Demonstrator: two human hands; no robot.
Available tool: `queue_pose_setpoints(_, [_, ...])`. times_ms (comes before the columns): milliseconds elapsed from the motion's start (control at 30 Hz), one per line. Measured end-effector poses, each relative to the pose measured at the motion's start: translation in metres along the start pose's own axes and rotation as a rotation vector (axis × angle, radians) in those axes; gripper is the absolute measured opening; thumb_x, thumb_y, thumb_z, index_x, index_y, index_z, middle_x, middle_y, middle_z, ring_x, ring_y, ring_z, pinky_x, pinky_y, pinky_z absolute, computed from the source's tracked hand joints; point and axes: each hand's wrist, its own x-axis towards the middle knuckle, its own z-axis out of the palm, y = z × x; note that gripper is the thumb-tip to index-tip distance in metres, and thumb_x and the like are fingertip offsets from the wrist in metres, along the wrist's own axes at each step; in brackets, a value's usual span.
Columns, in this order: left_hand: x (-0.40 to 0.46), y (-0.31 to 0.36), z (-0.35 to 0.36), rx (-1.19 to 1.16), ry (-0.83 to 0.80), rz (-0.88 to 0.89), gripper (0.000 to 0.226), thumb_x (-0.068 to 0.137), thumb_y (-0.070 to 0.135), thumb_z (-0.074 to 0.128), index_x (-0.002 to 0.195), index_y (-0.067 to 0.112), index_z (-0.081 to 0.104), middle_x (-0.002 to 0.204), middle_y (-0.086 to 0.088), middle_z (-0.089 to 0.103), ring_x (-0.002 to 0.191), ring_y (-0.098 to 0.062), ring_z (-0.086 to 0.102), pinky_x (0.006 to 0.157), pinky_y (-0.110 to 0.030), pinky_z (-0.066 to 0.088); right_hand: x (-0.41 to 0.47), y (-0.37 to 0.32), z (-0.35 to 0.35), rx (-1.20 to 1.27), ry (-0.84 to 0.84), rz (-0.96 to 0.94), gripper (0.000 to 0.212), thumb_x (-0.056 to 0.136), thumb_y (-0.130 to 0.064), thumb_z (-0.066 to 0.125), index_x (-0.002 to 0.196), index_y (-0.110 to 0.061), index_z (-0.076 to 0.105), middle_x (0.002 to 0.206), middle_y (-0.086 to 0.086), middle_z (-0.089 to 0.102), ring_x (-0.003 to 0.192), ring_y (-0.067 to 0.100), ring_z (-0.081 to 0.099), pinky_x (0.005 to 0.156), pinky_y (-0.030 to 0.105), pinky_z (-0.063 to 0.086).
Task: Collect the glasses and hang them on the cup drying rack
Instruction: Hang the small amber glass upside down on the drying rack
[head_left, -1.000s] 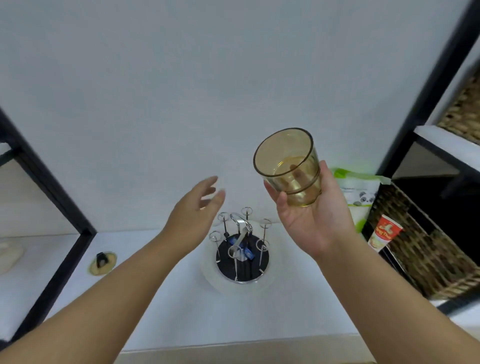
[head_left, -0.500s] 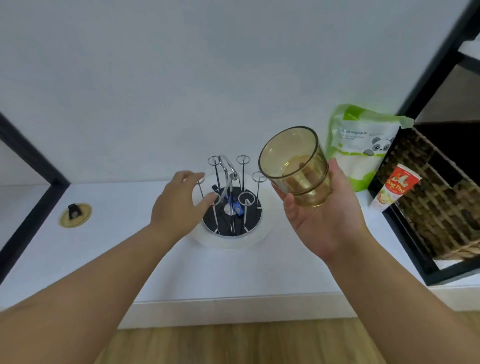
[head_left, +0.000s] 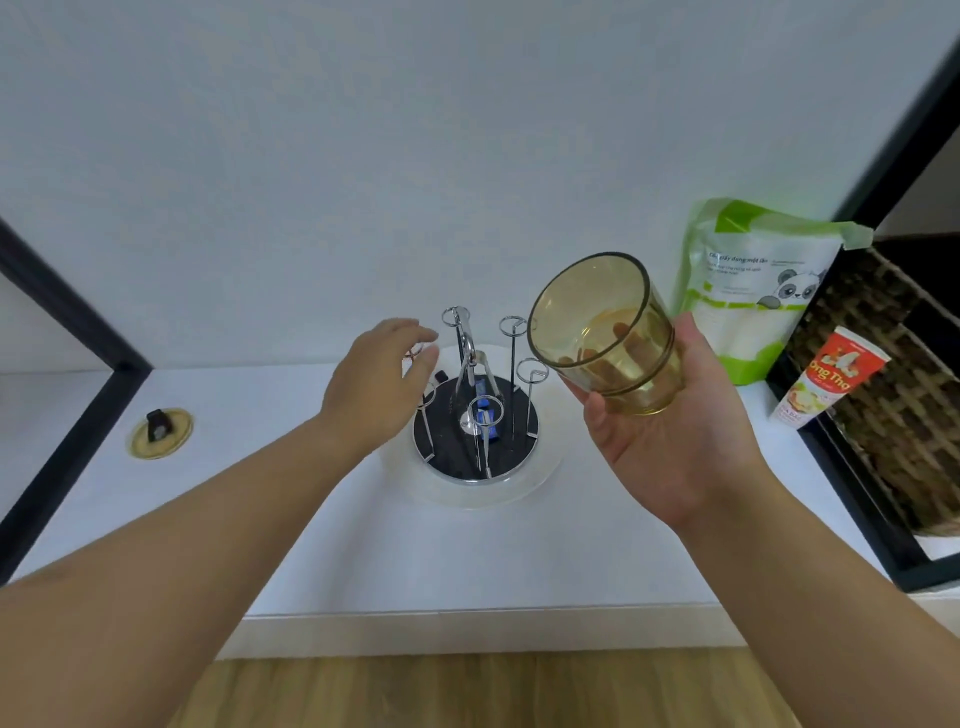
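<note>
An amber drinking glass (head_left: 608, 332) is held in my right hand (head_left: 670, 431), tilted with its mouth toward me, up and to the right of the rack. The cup drying rack (head_left: 475, 447) has a round black base on a white dish (head_left: 524, 491) and several chrome pegs with ring tops; no glass hangs on it. My left hand (head_left: 376, 387) rests at the rack's left side, its fingertips pinched around the top of a left peg. That peg's ring is mostly hidden by the fingers.
A green and white pouch with a panda (head_left: 748, 291) leans on the wall at the right. A red tube (head_left: 826, 384) stands against a wicker basket (head_left: 893, 415) in a black shelf frame. A round yellow disc (head_left: 158, 431) lies left. Wooden floor shows below the counter edge.
My left hand came down from the air onto the rack's left peg and now pinches it. The glass stays in my right hand, a little lower beside the rack.
</note>
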Motion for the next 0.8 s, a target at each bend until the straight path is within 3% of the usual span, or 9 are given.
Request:
queue_pose_setpoints(167, [-0.033, -0.006, 0.01, 0.02, 0.066, 0.017, 0.029, 0.102, 0.037, 0.058, 0.128, 0.03, 0.069, 0.143, 0.012, 0.06, 0.135, -0.013, 0.052, 0.105, -0.03, 0.04, 0.003, -0.002, -0.004, -0.021, 0.045, -0.012, 0.06, 0.101, -0.06, 0.053, 0.143, -0.018, 0.066, 0.144, 0.013, 0.067, 0.133, 0.031, 0.064, 0.054, 0.025, 0.059])
queue_pose_setpoints(267, [-0.034, -0.015, 0.014, 0.029, 0.041, -0.015, 0.032, 0.102, 0.038, 0.059, 0.131, 0.028, 0.069, 0.141, 0.01, 0.062, 0.133, -0.015, 0.054, 0.107, -0.03, 0.04, 0.006, -0.003, -0.006, -0.073, 0.054, -0.049, 0.049, 0.103, -0.058, 0.053, 0.124, -0.019, 0.074, 0.11, 0.007, 0.081, 0.088, 0.02, 0.076, 0.055, 0.025, 0.059])
queue_pose_setpoints(333, [-0.032, -0.018, 0.014, 0.004, 0.028, -0.04, 0.033, 0.102, 0.04, 0.06, 0.131, 0.027, 0.071, 0.134, 0.009, 0.067, 0.127, -0.015, 0.059, 0.106, -0.032, 0.044, 0.006, -0.002, -0.005, -0.102, 0.071, -0.079, 0.04, 0.104, -0.056, 0.052, 0.116, -0.024, 0.072, 0.09, 0.0, 0.08, 0.07, 0.015, 0.075, 0.055, 0.026, 0.059])
queue_pose_setpoints(467, [-0.027, -0.019, 0.012, -0.029, 0.003, -0.065, 0.033, 0.102, 0.037, 0.061, 0.131, 0.026, 0.071, 0.125, 0.005, 0.072, 0.114, -0.017, 0.064, 0.102, -0.034, 0.048, 0.012, 0.007, -0.012, -0.16, 0.092, -0.099, 0.036, 0.104, -0.055, 0.053, 0.112, -0.024, 0.068, 0.086, -0.002, 0.078, 0.068, 0.015, 0.075, 0.057, 0.027, 0.06])
queue_pose_setpoints(700, [-0.021, -0.025, 0.005, -0.031, -0.044, -0.063, 0.032, 0.102, 0.036, 0.06, 0.132, 0.026, 0.07, 0.122, 0.004, 0.072, 0.114, -0.016, 0.063, 0.102, -0.033, 0.047, 0.016, 0.019, -0.009, -0.237, 0.107, -0.1, 0.034, 0.104, -0.052, 0.054, 0.088, -0.027, 0.069, 0.08, -0.004, 0.078, 0.067, 0.014, 0.075, 0.058, 0.028, 0.06])
queue_pose_setpoints(800, [-0.021, -0.027, 0.004, -0.042, -0.05, -0.066, 0.033, 0.102, 0.038, 0.061, 0.132, 0.028, 0.07, 0.121, 0.005, 0.072, 0.114, -0.015, 0.063, 0.103, -0.035, 0.047, 0.018, 0.019, -0.002, -0.339, 0.114, -0.145, 0.03, 0.104, -0.051, 0.056, 0.097, -0.025, 0.07, 0.087, -0.001, 0.078, 0.072, 0.017, 0.075, 0.059, 0.032, 0.061])
